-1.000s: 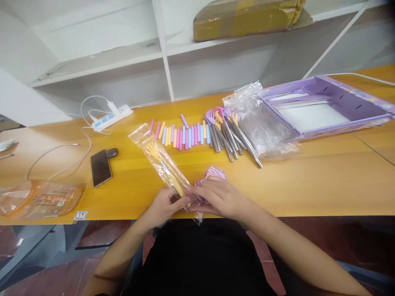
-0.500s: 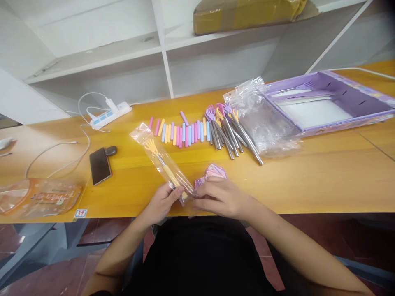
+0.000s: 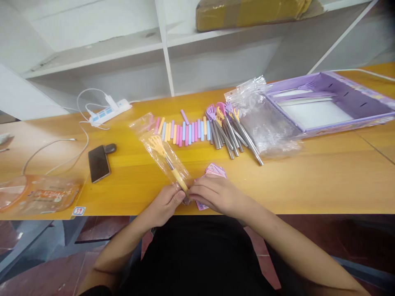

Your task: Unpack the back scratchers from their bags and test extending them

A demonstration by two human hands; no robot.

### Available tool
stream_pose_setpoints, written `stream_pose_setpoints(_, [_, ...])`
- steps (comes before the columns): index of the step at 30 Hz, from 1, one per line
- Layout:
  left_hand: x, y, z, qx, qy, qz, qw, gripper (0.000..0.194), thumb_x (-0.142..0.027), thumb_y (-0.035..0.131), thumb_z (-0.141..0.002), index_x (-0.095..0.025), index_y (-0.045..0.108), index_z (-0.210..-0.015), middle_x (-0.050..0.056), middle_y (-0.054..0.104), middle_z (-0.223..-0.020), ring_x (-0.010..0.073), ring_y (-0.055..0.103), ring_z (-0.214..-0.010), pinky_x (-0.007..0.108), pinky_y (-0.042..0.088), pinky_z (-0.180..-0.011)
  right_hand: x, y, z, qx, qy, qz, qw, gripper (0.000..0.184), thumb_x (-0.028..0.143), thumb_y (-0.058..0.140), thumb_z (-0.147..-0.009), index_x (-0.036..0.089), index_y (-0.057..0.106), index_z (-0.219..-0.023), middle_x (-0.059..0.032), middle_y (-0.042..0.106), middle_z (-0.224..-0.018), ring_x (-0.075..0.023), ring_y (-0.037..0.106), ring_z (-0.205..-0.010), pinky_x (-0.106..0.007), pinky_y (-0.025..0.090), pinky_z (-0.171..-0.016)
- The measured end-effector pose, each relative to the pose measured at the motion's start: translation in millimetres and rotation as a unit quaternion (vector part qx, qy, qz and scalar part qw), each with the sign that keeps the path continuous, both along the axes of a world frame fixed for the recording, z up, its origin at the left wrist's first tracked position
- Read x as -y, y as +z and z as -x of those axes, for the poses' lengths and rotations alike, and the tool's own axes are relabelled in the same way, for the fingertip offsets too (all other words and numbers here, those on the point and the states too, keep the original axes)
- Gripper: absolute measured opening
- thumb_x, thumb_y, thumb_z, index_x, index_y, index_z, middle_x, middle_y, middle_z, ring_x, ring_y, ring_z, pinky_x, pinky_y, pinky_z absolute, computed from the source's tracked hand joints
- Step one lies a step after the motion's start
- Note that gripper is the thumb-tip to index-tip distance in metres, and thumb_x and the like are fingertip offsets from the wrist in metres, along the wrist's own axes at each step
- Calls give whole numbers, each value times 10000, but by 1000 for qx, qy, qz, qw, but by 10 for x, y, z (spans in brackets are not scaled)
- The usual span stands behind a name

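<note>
A yellow back scratcher (image 3: 177, 176) with a hand-shaped head lies inside a clear plastic bag (image 3: 148, 123), tilted up and to the left above the table edge. My left hand (image 3: 168, 203) is closed on the bag's lower end. Against that same end, the fingers of my right hand (image 3: 216, 193) are pinched together at the bag's mouth. Partly under my right hand rests a small stack of pink and purple cards (image 3: 216, 169). Beyond lie a row of pastel handle sleeves (image 3: 188, 133) and a pile of metal-rod back scratchers (image 3: 230, 129).
Clear plastic bags (image 3: 268, 127) lie beside a purple box (image 3: 342, 117) at the right. Leftward are a phone (image 3: 99, 163), a power strip (image 3: 110, 112) with cables and an orange printed bag (image 3: 49, 195). White shelves (image 3: 216, 61) holding a taped package (image 3: 253, 14) stand behind.
The bagged back scratcher has shifted a little, its head now larger in view. My right hand has moved slightly left onto the bag's end, uncovering more of the cards below.
</note>
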State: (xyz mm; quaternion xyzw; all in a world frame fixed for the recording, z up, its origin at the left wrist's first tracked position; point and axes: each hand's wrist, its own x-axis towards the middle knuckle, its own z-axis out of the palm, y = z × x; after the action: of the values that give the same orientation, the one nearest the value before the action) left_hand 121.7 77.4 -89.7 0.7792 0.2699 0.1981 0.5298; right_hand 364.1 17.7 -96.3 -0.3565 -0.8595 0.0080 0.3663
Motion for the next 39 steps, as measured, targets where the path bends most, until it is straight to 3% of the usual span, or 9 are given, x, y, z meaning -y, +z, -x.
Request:
stream_pose_setpoints(5, [-10, 6, -14, -80, 11, -9, 997, 379, -567, 660, -1075, -204, 716, -1167, 25, 761, -1013, 210, 673, -890, 309, 514, -841, 2, 18, 17, -7, -18, -1, 1000, 91, 239, 592, -1154, 173, 644, -1189, -75, 789, -1056, -186, 726, -850, -331, 584, -780])
stream_pose_setpoints(12, [-1, 25, -30, -83, 22, -1, 996, 336, -526, 642, -1095, -203, 726, -1134, 21, 767, -991, 200, 675, -858, 304, 521, -816, 5, 16, 24, -8, -43, 3, 999, 193, 250, 546, -1170, 171, 589, -1341, -66, 768, -1010, -197, 722, -823, -329, 560, -757])
stream_pose_setpoints(18, [-7, 14, 11, -40, -3, -19, 999, 327, -514, 658, -1095, -217, 787, -1047, 25, 797, -977, 223, 720, -917, 325, 553, -899, 9, 43, -26, -32, -86, 86, 992, 403, 552, 558, -1145, 158, 616, -1208, -81, 714, -970, -209, 662, -789, -318, 471, -697])
stream_pose_setpoints(24, [7, -45, 16, -8, -53, -60, 997, 249, -466, 703, -1080, -263, 847, -1080, 31, 834, -1066, 243, 765, -1022, 361, 578, -1020, 55, 82, -24, -52, 11, 150, 987, 387, 508, 523, -1174, 204, 586, -942, -15, 665, -843, -152, 567, -715, -282, 387, -693])
stream_pose_setpoints(28, [4, -48, -1, -8, -81, -123, 989, 297, -429, 644, -1119, -259, 857, -1002, 27, 830, -1000, 217, 771, -970, 347, 581, -1026, 61, 57, -13, -43, 48, 149, 987, 382, 445, 508, -1188, 203, 591, -905, -9, 634, -817, -149, 531, -709, -285, 365, -708])
stream_pose_setpoints(32, [6, -17, -18, 11, -92, -139, 986, 349, -401, 593, -1145, -247, 849, -964, 21, 812, -898, 200, 768, -908, 319, 599, -974, 61, 31, -11, -53, 56, 145, 986, 357, 409, 526, -1185, 201, 592, -902, -12, 634, -827, -152, 535, -729, -284, 368, -722])
stream_pose_setpoints(39, [6, 13, 0, -31, -122, -157, 979, 291, -351, 524, -1168, -266, 802, -1180, 52, 809, -1130, 228, 747, -1110, 356, 574, -1068, 74, 94, -34, -105, 88, 248, 959, 344, 459, 642, -1131, 198, 590, -914, 3, 615, -836, -134, 532, -725, -264, 368, -703])
